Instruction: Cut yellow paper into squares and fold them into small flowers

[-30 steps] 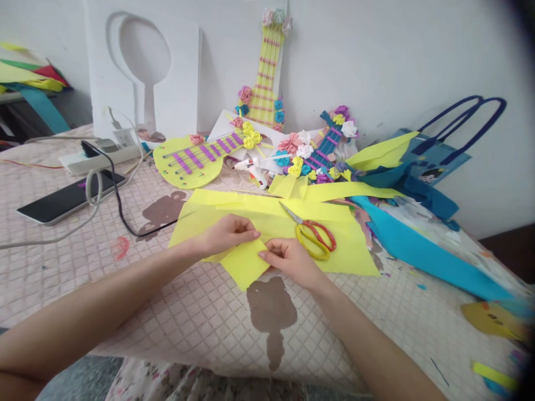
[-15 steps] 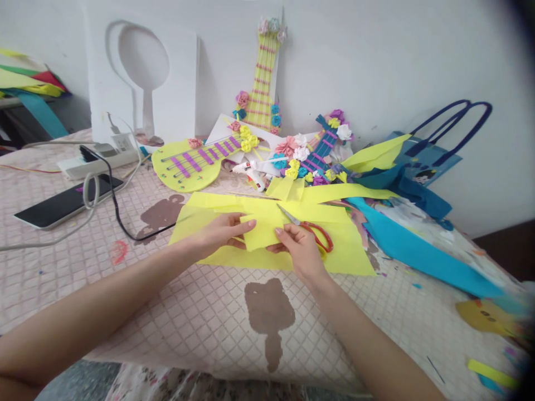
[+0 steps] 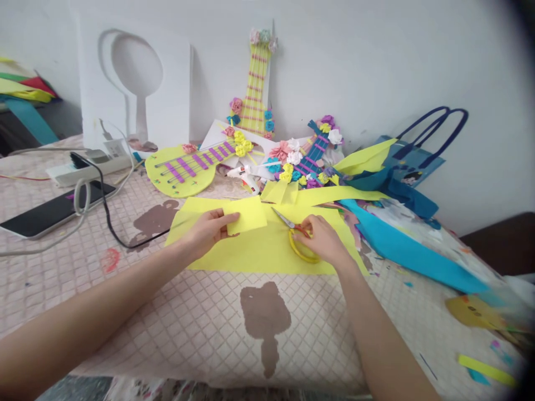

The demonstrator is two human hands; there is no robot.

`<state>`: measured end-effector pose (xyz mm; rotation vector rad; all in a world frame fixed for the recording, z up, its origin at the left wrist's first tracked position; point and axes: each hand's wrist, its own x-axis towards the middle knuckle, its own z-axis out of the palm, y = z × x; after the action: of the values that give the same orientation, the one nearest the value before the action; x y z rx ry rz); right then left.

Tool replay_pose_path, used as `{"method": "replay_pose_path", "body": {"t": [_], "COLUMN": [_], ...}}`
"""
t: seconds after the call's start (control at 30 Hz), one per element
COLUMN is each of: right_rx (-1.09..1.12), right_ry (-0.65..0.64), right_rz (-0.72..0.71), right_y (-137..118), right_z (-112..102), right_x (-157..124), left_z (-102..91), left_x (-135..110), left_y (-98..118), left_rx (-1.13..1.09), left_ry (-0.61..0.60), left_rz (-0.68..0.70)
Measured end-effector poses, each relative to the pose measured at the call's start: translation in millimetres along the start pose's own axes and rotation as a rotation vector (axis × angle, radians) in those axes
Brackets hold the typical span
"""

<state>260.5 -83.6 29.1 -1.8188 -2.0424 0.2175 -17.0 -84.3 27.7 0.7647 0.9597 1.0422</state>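
The left hand (image 3: 211, 229), at nine o'clock on the large yellow sheet (image 3: 251, 255), pinches a small yellow piece (image 3: 249, 214) between thumb and fingers, its far end toward two o'clock. The right hand (image 3: 321, 238), at three o'clock, curls its fingers on the scissors (image 3: 292, 224) at their red handle, blades pointing to ten o'clock.

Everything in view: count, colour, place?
Sheet: at least 1, yellow, centre
Small piece: 1, yellow, above sheet
Scissors: 1, red-yellow handles, on sheet
Glue gun: 1, white, behind sheet
Guitar shapes: 3, yellow/blue, rear
Flowers: many, mixed, rear
Cutout board: 1, white, rear left
Power strip: 1, white, left
Cables: several, mixed, left
Flat device: 1, black, left
Bag: 1, blue, rear right
Long strip: 1, blue, right
Scraps: several, mixed, right
Tablecloth: 1, pale, beneath
Left grip: 1, holding small piece
Right grip: 1, at scissors handles
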Motion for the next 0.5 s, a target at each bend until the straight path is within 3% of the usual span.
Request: {"method": "replay_pose_path", "body": {"t": [0.2,0.5], "right_rx": [-0.089,-0.123], "right_ry": [-0.171,-0.203], "right_rz": [0.064,0.077], "right_y": [15,27], "right_z": [5,4], "right_x": [3,6], "left_z": [-1.6,-6.2], "left_x": [1,5], "left_y": [-1,0], "left_rx": [0.043,0.059], "left_ry": [-0.024,-0.037], "left_rz": [0.008,0.017]}}
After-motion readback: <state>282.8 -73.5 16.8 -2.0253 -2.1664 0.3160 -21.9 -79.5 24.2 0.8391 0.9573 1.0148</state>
